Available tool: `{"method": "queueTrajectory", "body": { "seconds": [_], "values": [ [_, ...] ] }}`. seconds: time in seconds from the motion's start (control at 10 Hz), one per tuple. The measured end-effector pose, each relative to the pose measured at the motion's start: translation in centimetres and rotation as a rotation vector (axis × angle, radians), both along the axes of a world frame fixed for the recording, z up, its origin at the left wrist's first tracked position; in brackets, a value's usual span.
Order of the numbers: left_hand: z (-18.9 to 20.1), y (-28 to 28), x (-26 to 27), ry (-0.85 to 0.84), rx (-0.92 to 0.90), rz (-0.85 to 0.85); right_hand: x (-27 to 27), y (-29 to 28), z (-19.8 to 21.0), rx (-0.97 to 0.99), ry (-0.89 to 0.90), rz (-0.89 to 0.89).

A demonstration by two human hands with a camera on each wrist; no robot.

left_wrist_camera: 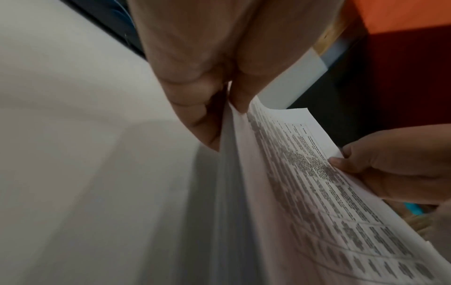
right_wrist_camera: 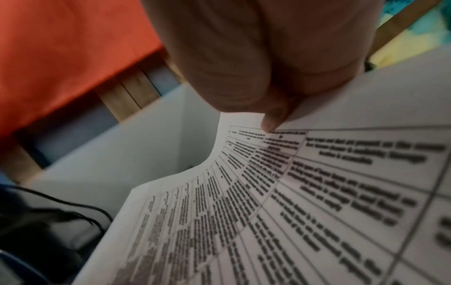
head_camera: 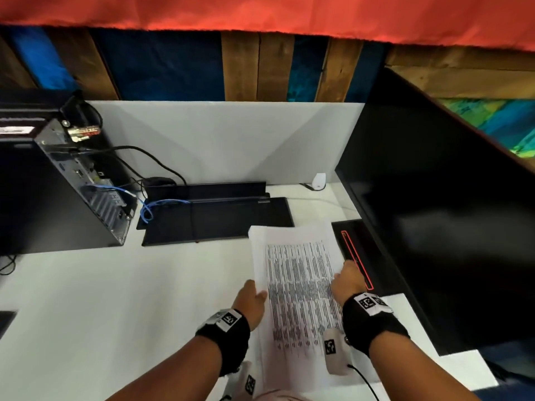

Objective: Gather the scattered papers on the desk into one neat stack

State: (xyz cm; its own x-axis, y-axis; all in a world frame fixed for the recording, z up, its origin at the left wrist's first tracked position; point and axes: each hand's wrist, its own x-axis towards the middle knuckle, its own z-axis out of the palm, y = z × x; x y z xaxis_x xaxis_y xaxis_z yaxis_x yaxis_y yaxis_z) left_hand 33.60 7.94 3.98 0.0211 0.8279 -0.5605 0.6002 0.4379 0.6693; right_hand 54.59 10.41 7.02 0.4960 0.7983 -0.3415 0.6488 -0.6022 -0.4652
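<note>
A stack of white papers [head_camera: 298,287] with a printed table on top is held above the white desk [head_camera: 115,299], in front of me at centre right. My left hand [head_camera: 254,293] pinches the stack's left edge, thumb on top, fingers underneath; in the left wrist view the left hand [left_wrist_camera: 219,108] grips several sheets [left_wrist_camera: 305,192]. My right hand [head_camera: 346,277] pinches the right edge, and in the right wrist view its thumb [right_wrist_camera: 273,119] presses on the printed sheet [right_wrist_camera: 317,192]. The sheets bend slightly between both hands.
A black keyboard [head_camera: 217,219] and a flat black device lie behind the papers. An open computer case [head_camera: 66,183] with cables stands at the left. A large dark monitor [head_camera: 434,212] and its base [head_camera: 359,253] stand close on the right. A white divider closes the back.
</note>
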Motion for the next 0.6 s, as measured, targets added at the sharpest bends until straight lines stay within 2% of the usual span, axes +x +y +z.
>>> {"method": "queueTrajectory", "body": {
  "seconds": [0.1, 0.3, 0.5, 0.6],
  "values": [
    [-0.8, -0.2, 1.0, 0.02, -0.036, -0.004, 1.4, -0.6, -2.4, -0.059, -0.022, 0.036],
    [-1.5, 0.1, 1.3, 0.057, -0.011, 0.018, 2.6, -0.6, -3.8, -0.086, -0.033, 0.102],
    [-1.9, -0.3, 0.6, -0.011, 0.036, 0.092, 3.0, -0.8, -4.7, -0.05, -0.096, 0.149],
    [-2.7, -0.9, -1.0, -0.133, 0.022, 0.19, 3.6, -0.9, -5.7, -0.006, -0.15, 0.162]
  ]
}}
